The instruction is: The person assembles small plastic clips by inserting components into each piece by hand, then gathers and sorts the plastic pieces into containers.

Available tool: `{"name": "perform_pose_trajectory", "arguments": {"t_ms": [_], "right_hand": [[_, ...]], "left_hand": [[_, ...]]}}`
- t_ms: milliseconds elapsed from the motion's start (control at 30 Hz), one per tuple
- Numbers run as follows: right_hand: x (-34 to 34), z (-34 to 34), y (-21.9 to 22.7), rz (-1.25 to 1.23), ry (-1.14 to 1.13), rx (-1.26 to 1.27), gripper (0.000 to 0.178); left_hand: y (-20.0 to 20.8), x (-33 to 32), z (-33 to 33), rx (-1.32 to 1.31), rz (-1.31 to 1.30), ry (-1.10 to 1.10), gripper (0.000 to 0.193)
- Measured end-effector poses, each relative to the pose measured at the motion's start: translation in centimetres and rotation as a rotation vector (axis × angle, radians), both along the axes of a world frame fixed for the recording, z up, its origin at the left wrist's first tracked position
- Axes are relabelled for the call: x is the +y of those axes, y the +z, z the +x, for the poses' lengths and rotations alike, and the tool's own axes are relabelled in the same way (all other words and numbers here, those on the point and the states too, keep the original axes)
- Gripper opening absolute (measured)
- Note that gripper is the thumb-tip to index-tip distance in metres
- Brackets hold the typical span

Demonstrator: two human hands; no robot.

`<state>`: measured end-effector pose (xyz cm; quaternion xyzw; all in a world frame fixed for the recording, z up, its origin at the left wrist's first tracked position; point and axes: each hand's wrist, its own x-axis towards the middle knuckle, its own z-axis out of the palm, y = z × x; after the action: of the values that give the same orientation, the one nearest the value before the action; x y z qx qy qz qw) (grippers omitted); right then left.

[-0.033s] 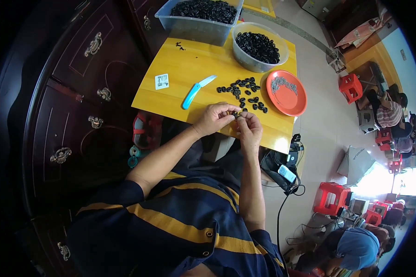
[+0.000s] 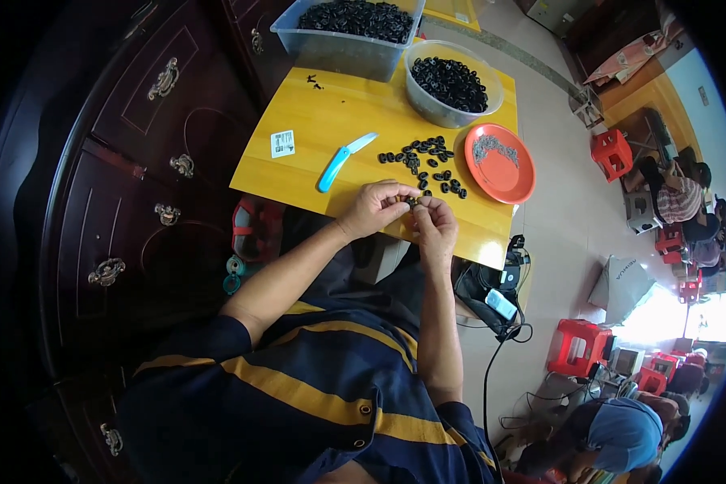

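Over the near edge of the yellow table, my left hand (image 2: pixel 373 208) and my right hand (image 2: pixel 436 228) meet fingertip to fingertip. Both are closed in a pinch around a small black piece (image 2: pixel 412 202). It resembles the loose oval black rings, but fingers cover most of it. Just beyond my fingertips lies a loose group of black rings (image 2: pixel 433 163). A folding knife (image 2: pixel 336 168) with a blue handle rests unfolded left of them, its blade pointing away to the right. Right of the rings sits an orange-red plate (image 2: pixel 504 187) holding small grey bits (image 2: pixel 494 148).
A rectangular clear bin (image 2: pixel 339 55) and a round clear tub (image 2: pixel 452 118), both full of black pieces, stand at the table's far side. A white label (image 2: pixel 282 143) lies left. Dark cabinets (image 2: pixel 137 185) flank the left; red stools (image 2: pixel 577 347) and seated people are at right.
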<state>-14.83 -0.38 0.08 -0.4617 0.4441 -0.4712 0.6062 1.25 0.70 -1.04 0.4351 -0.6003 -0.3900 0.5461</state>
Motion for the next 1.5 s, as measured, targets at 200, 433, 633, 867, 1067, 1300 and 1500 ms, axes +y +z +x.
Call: {"name": "perform_pose_trajectory", "arguments": {"t_ms": [200,433,633,867,1067,1300,1500], "right_hand": [[-0.1,0.1,0.7,0.011,0.033,0.022,0.012],[-0.5,-0.5,0.5,0.103,0.100,-0.006,0.015],[-0.6,-0.8,0.4,0.193,0.190,-0.100,0.017],[0.0,0.4,0.8,0.274,0.094,-0.366,0.012],[-0.3,0.5,-1.1,0.290,0.111,-0.490,0.012],[0.0,0.1,-1.4,0.311,0.095,-0.492,0.014],[0.7,0.8,0.8,0.330,0.014,-0.459,0.012]], "left_hand": [[0.2,-0.4,0.4,-0.080,-0.078,-0.023,0.025],[2.1,-1.0,1.2,-0.130,-0.058,-0.115,0.027],[3.7,-1.0,1.5,-0.263,-0.102,-0.181,0.031],[6.1,0.6,0.0,-0.495,-0.173,0.061,0.037],[5.1,0.3,-0.1,-0.630,-0.287,0.161,0.031],[4.8,0.5,-0.1,-0.601,-0.247,0.096,0.027],[4.6,0.5,-0.2,-0.539,-0.194,0.081,0.027]]}}
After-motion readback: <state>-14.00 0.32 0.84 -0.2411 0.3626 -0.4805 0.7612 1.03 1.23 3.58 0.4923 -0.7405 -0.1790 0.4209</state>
